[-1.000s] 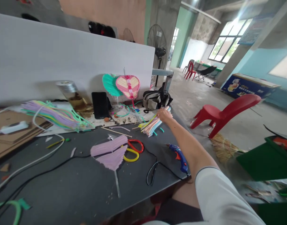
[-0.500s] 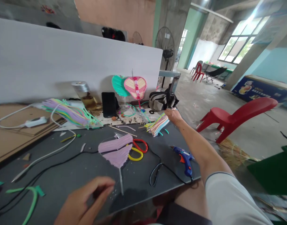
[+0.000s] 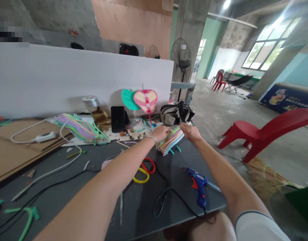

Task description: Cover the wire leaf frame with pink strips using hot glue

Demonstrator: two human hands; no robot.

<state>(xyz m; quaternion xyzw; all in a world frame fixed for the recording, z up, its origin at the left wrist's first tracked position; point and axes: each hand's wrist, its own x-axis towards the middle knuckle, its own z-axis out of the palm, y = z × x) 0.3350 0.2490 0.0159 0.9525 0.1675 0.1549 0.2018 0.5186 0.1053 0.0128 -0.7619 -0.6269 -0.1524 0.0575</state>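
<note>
A bundle of pastel straws point(image 3: 172, 141) lies at the far right of the dark table point(image 3: 68, 197). My left hand point(image 3: 161, 133) reaches across, fingers curled onto the bundle's near end. At the bundle's far end my right hand point(image 3: 190, 131) is closed on the straws. A purple heart-shaped straw fan point(image 3: 106, 163) lies under my left forearm, mostly hidden. Red and yellow scissors point(image 3: 145, 170) rest beside it. A blue glue gun point(image 3: 197, 187) with a black cord sits near the table's right front edge.
Finished teal and pink straw fans point(image 3: 141, 99) stand against the white partition point(image 3: 68, 77), beside a black phone point(image 3: 118, 118), a jar point(image 3: 95, 108) and a bag point(image 3: 175, 113). More loose straws point(image 3: 78, 127) lie left on cardboard. A red chair point(image 3: 266, 129) stands right.
My left hand came up from the near table edge and reached across to the straw bundle, covering the purple fan. My right hand stayed on the bundle. The view shifted slightly.
</note>
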